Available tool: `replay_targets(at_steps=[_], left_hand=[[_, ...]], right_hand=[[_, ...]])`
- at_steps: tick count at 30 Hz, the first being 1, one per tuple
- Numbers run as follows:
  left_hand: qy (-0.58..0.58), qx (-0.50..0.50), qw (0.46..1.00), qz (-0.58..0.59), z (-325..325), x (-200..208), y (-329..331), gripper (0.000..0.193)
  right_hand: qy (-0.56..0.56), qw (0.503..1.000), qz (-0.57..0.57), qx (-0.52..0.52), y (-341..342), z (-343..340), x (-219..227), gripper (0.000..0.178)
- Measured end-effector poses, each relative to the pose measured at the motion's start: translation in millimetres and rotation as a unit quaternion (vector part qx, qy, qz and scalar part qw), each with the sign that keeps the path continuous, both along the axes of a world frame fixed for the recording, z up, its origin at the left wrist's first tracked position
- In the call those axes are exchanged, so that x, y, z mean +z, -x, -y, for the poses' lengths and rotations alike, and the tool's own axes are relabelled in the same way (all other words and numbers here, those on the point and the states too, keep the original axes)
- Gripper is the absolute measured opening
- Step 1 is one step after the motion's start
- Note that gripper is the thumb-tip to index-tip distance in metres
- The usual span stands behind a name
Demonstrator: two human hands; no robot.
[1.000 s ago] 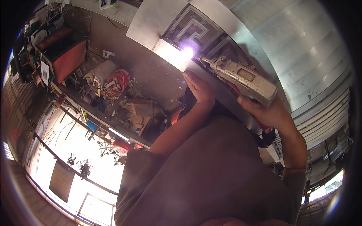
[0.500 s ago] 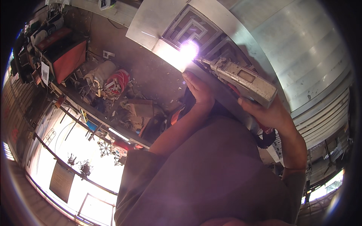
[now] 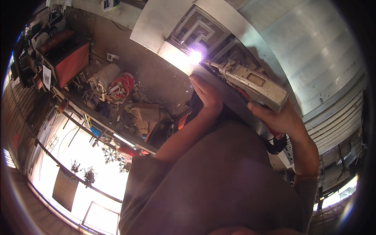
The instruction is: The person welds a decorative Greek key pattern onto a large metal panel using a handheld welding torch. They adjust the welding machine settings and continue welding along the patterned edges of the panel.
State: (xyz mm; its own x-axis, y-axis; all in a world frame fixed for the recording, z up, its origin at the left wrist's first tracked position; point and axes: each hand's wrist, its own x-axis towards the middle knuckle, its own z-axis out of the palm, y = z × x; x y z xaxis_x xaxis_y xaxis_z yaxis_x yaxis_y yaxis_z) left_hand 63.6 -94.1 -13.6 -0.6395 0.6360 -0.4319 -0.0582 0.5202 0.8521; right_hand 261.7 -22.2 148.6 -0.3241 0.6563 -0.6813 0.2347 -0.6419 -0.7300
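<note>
My right hand point(image 3: 276, 117) is wrapped round the handle of a worn, silvery welding gun point(image 3: 250, 84), whose thin nozzle points to the upper left. At its tip burns a small violet-white welding glare point(image 3: 194, 57), on the inner border of a metal panel frame point(image 3: 162, 33). Inside that frame sits a square, maze-like metal lattice point(image 3: 201, 33). My left hand point(image 3: 205, 94) rests against the near edge of the frame, fingers stretched out and close below the glare. The glare washes out the metal around the tip.
To the left stand a red-sided box point(image 3: 72, 62) and a red bucket point(image 3: 123, 84) among scrap pieces on the floor. A large sheet-metal surface point(image 3: 309, 51) spreads to the right. Bright daylight comes in through an opening at the lower left.
The welding glare has shrunk and shows spiky rays now, and the lattice beside it appears clearer. Both hands and the welding gun have stayed almost in place.
</note>
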Motion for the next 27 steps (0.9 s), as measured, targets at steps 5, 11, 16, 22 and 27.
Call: replay_targets(at_steps=[5, 11, 16, 22, 27], left_hand=[[0.019, -0.001, 0.998, 0.055, 5.0, -5.2, 7.0, 0.074], [0.006, -0.006, 0.999, 0.033, 4.0, -2.8, 5.4, 0.075], [0.041, 0.026, 0.998, 0.029, -6.3, 10.4, -1.5, 0.079], [0.05, 0.036, 0.998, 0.02, -12.0, 16.0, -3.7, 0.08], [0.055, 0.049, 0.995, 0.066, -13.3, 21.7, -3.3, 0.081]], right_hand=[[0.026, 1.0, -0.005, 0.0, -2.0, 2.1, -2.5, 0.062], [0.076, 0.995, 0.042, 0.038, -11.0, 1.4, 5.5, 0.057], [0.121, 0.992, 0.038, -0.006, -22.7, 0.4, 20.4, 0.049], [0.084, 0.996, 0.017, -0.01, -34.3, 2.8, 21.5, 0.046], [0.092, 0.994, 0.059, 0.005, -48.3, 19.3, 25.9, 0.054]])
